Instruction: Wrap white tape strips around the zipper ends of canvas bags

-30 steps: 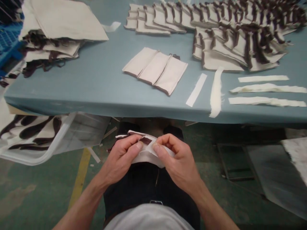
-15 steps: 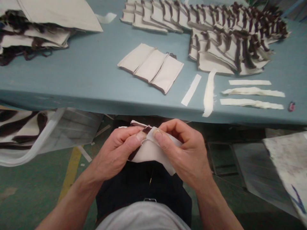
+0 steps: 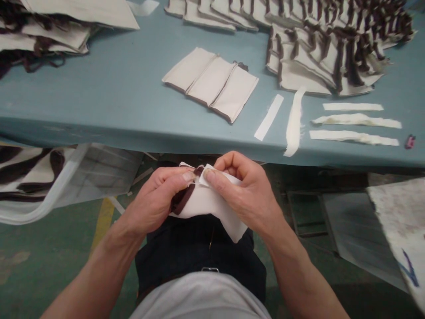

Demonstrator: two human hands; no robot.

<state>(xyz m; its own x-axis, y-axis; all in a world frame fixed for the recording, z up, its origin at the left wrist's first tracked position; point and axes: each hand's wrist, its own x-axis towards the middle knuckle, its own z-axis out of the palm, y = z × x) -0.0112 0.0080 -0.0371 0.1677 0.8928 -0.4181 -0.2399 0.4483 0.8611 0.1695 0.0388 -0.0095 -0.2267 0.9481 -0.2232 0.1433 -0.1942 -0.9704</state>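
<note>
Below the table's front edge, both my hands pinch one small cream fabric piece (image 3: 212, 208) with a dark brown trim. My left hand (image 3: 156, 204) grips its left side with the thumb pressed on the top edge. My right hand (image 3: 245, 195) holds the right side, thumb tip almost touching the left thumb. The cloth's lower corner hangs down over my dark trousers. On the blue table (image 3: 116, 102) just beyond, three folded cream pieces (image 3: 212, 84) lie side by side in an overlapping row.
Rows of several finished cream-and-brown pieces (image 3: 325, 53) fan across the table's far right. White strips (image 3: 355, 119) lie near the right front edge, one strip (image 3: 292, 128) hanging over it. Stacked fabric (image 3: 49, 31) sits far left. A clear bag of fabric (image 3: 59, 181) is under the table at left.
My hands have risen slightly toward the table edge. The cloth has unfolded more, its lower corner now hanging further down. The view has shifted a little.
</note>
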